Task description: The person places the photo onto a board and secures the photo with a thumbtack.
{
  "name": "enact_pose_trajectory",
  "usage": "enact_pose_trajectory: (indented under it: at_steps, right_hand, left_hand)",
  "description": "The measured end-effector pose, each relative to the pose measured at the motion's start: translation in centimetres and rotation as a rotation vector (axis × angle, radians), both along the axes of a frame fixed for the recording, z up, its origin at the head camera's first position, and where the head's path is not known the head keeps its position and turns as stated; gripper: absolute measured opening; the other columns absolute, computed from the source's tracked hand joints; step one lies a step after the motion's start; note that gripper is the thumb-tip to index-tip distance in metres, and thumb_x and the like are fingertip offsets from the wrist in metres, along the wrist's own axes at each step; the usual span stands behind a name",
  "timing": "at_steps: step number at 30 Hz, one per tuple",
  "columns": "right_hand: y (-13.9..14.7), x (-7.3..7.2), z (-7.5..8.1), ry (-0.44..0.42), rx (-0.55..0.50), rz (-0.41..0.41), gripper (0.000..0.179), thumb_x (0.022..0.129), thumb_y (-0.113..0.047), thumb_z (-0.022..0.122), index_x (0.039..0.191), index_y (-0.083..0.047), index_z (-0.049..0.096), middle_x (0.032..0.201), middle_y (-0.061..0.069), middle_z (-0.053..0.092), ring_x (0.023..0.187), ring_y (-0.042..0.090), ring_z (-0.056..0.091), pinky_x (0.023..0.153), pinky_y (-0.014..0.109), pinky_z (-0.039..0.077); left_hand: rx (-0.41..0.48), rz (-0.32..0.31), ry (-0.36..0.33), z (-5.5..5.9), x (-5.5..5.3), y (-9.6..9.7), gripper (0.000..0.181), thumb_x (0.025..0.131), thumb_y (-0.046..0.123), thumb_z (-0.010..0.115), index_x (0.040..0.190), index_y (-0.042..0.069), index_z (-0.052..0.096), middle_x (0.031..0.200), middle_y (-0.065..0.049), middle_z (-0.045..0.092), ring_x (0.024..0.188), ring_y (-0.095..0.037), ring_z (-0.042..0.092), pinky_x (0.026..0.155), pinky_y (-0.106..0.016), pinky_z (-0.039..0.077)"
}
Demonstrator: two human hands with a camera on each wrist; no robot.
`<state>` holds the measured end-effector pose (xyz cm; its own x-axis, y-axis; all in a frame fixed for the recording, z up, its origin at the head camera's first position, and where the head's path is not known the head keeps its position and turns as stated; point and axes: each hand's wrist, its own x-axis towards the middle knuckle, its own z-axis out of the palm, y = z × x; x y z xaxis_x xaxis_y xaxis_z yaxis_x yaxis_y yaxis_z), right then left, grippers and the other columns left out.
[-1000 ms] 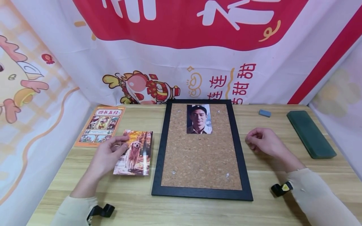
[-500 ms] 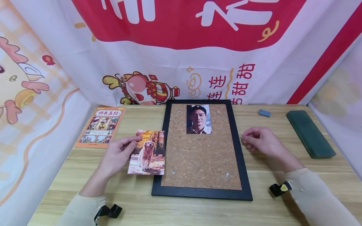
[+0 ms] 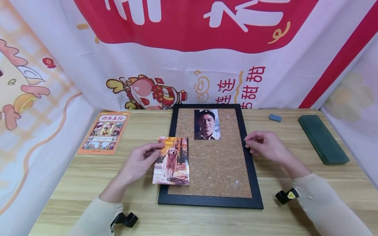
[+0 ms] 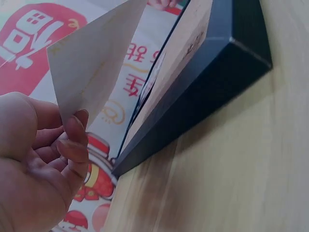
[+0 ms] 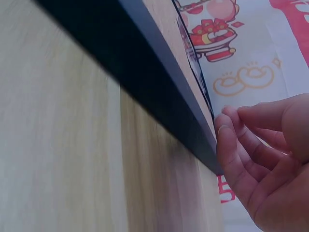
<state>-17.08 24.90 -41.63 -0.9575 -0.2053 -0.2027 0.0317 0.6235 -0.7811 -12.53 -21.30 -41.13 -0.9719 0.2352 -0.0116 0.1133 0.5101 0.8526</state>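
My left hand [image 3: 141, 162] pinches the left edge of a glossy photo [image 3: 171, 167] of a golden retriever among autumn leaves. The photo hangs over the left side of a black-framed cork board [image 3: 215, 168]. Its pale back [image 4: 91, 63] faces the left wrist camera, tilted and raised off the board. A portrait photo [image 3: 207, 124] is fixed at the top of the cork by a small clear pin. My right hand [image 3: 264, 144] is beside the frame's right edge, fingers loosely bent and thumb close to the index finger; nothing shows between them in the right wrist view.
Small clear pins, one a pin [image 3: 237, 183] at lower right, sit in the cork. An orange booklet [image 3: 106, 132] lies on the wooden table [image 3: 141, 213] at left. A blue eraser [image 3: 275, 118] and a dark green case [image 3: 323, 139] lie at right. A printed curtain stands behind.
My left hand has carried the dog photo rightward from beside the frame to over the cork's left part. My right hand has moved a little left, up to the frame's right edge.
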Motion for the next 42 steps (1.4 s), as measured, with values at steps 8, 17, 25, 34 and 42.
enact_pose_trajectory:
  at_steps: [8, 17, 25, 34, 42]
  right_hand:
    - [-1.8, -0.4, 0.2, 0.004, -0.025, 0.018, 0.019, 0.11, -0.015, 0.064, 0.123, -0.004, 0.073, 0.106, 0.015, 0.076, 0.084, 0.023, 0.07, 0.071, 0.03, 0.063]
    - [-3.9, -0.8, -0.2, 0.021, -0.085, 0.091, 0.015, 0.109, -0.01, 0.064, 0.118, -0.002, 0.073, 0.098, 0.016, 0.075, 0.078, 0.023, 0.069, 0.069, 0.033, 0.062]
    - [-5.6, -1.2, -0.4, 0.026, -0.097, 0.138, 0.016, 0.107, -0.008, 0.066, 0.118, -0.001, 0.075, 0.098, 0.015, 0.077, 0.078, 0.022, 0.072, 0.067, 0.034, 0.062]
    - [-7.6, -1.8, -0.6, -0.006, -0.151, 0.175, 0.016, 0.107, -0.008, 0.066, 0.116, 0.0, 0.076, 0.097, 0.015, 0.078, 0.075, 0.022, 0.072, 0.064, 0.033, 0.063]
    - [-9.3, -2.6, -1.0, -0.075, -0.194, 0.165, 0.016, 0.106, -0.006, 0.066, 0.117, 0.001, 0.075, 0.097, 0.016, 0.078, 0.073, 0.019, 0.073, 0.067, 0.034, 0.064]
  left_hand:
    - [-0.016, -0.074, -0.027, -0.8, -0.7, 2.4, 0.034, 0.107, 0.009, 0.064, 0.14, 0.004, 0.069, 0.121, -0.013, 0.076, 0.105, -0.021, 0.071, 0.087, -0.022, 0.058]
    - [0.002, -0.151, -0.07, -1.4, -1.5, 4.9, 0.034, 0.106, 0.009, 0.065, 0.14, 0.003, 0.069, 0.126, -0.017, 0.076, 0.1, -0.018, 0.072, 0.08, -0.024, 0.059]
    - [-0.009, -0.184, -0.116, -1.6, -2.3, 6.9, 0.037, 0.104, 0.008, 0.068, 0.141, 0.006, 0.068, 0.118, -0.01, 0.075, 0.102, -0.017, 0.071, 0.083, -0.026, 0.061]
    - [-0.015, -0.253, -0.069, -1.7, -2.9, 8.4, 0.036, 0.104, 0.007, 0.068, 0.139, -0.001, 0.068, 0.108, -0.012, 0.075, 0.09, -0.013, 0.07, 0.076, -0.024, 0.06]
    - [-0.093, -0.292, -0.027, -2.1, -3.2, 9.4, 0.033, 0.104, 0.009, 0.068, 0.136, 0.0, 0.07, 0.099, -0.007, 0.074, 0.077, -0.006, 0.064, 0.07, -0.022, 0.054]
